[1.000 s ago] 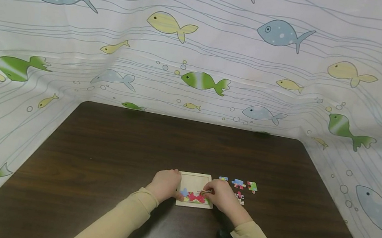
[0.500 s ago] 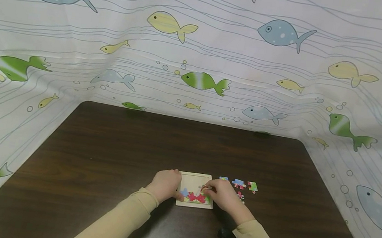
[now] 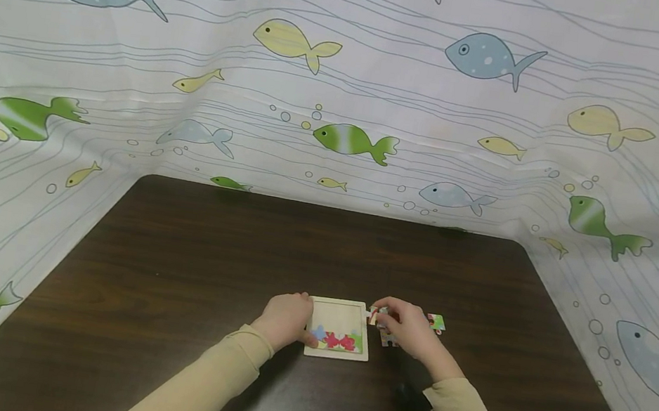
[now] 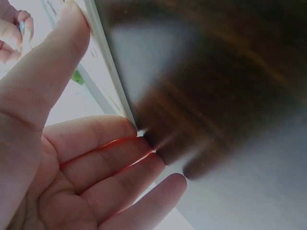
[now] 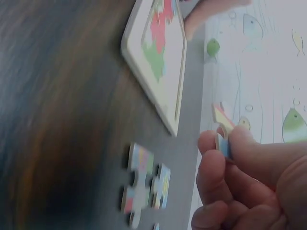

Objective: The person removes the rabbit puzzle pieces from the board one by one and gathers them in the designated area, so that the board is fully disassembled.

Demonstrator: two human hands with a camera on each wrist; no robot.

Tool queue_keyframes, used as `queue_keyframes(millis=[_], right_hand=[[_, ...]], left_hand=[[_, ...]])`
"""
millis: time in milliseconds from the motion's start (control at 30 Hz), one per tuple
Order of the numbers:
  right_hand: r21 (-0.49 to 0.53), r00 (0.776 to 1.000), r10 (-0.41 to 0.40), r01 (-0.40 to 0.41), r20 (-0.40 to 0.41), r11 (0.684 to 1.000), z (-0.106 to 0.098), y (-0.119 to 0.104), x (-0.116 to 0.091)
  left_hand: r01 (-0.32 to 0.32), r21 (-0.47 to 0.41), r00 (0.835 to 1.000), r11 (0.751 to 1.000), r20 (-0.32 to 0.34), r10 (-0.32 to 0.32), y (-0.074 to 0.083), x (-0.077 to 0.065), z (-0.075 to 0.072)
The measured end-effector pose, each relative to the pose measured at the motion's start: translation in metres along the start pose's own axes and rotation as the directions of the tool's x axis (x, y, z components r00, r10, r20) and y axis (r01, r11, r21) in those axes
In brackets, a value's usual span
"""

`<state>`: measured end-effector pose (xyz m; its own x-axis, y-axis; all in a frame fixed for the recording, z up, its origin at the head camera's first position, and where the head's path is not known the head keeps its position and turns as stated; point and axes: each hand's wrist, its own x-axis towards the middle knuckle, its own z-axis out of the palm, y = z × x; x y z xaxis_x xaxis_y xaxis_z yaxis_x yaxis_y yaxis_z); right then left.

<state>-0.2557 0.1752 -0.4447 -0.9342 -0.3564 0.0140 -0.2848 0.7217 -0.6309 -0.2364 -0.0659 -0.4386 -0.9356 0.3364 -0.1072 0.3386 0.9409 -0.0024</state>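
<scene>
My left hand (image 3: pixel 285 320) steadies a small pale wooden puzzle frame (image 3: pixel 363 353) by its left side. In the left wrist view the thumb rests on the rim and the extended index fingertip touches the frame's edge. Red, blue and green picture pieces (image 3: pixel 341 341) fill the near part of the frame; its far part shows bare wood. Right of the frame, my right hand (image 3: pixel 411 328) pinches a jigsaw piece (image 5: pixel 223 119) between thumb and fingers. In the right wrist view this piece stands on edge, raised off the table, with yellow, red and blue on it.
Loose jigsaw pieces lie right of the frame: one piece (image 3: pixel 389 339) is below my right hand, and a green one (image 3: pixel 436 322) is beyond it. The dark wooden table (image 3: pixel 221 246) is enclosed by a white fish-printed curtain (image 3: pixel 358 96).
My right hand has moved right, from over the frame to above the loose pieces, still pinching the jigsaw piece. The left hand and the frame have stayed in place.
</scene>
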Motion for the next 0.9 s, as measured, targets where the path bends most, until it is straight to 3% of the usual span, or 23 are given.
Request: queue_keyframes(millis=[600,900], right_hand=[[0.062,0.998,0.056,-0.055,-0.014,0.997,-0.033,0.043,-0.027],[0.051,0.991,0.136,-0.136,-0.010,0.989,-0.043,0.058,-0.037]], left_hand=[[-0.006,0.004,1.000,1.000,0.007,0.005,-0.002,-0.002,0.000],[-0.017,0.008,1.000,1.000,-0.010,0.017,-0.001,-0.002,0.001]])
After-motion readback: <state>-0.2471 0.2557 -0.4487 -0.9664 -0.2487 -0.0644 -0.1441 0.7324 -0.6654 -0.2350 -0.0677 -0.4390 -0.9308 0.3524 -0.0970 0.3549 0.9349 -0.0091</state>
